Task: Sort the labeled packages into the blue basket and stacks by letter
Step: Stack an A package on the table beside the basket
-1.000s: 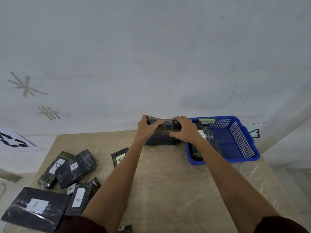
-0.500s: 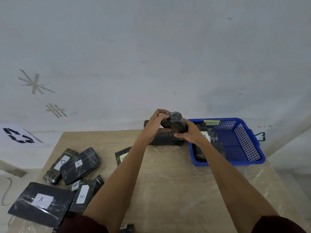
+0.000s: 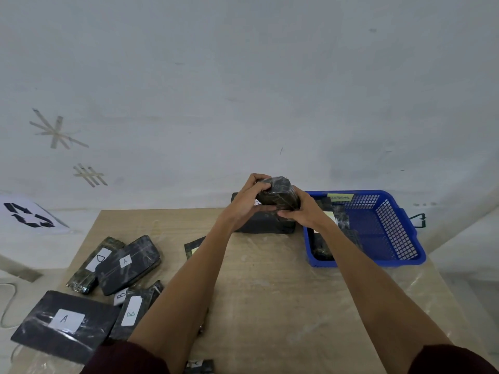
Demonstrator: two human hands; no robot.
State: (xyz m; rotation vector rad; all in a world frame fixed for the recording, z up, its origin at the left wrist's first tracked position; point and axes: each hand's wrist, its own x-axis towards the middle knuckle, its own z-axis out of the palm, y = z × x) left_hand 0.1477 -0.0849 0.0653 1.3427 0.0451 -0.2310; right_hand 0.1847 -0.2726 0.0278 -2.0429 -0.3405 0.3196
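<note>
Both hands hold one small dark wrapped package (image 3: pixel 278 193) above a black stack (image 3: pixel 263 225) at the table's far edge. My left hand (image 3: pixel 247 201) grips its left end and my right hand (image 3: pixel 299 211) grips its right end and underside. The package's label is hidden from me. The blue basket (image 3: pixel 399 238) stands just to the right with dark packages (image 3: pixel 321 245) inside. At the left lie loose packages: a large A package (image 3: pixel 64 322), a smaller A package (image 3: pixel 129 263), a D package (image 3: pixel 93 261) and a B package (image 3: pixel 133 313).
A thin package (image 3: pixel 193 248) pokes out from under my left forearm, and another package (image 3: pixel 199 367) lies at the near edge. The wooden table (image 3: pixel 270 292) is covered in plastic film. A wall rises right behind the table. A white cable (image 3: pixel 6 300) hangs at the left.
The small package lay flat on the black stack under both hands; it has been lifted off and tilted up, with my hands closing round its ends.
</note>
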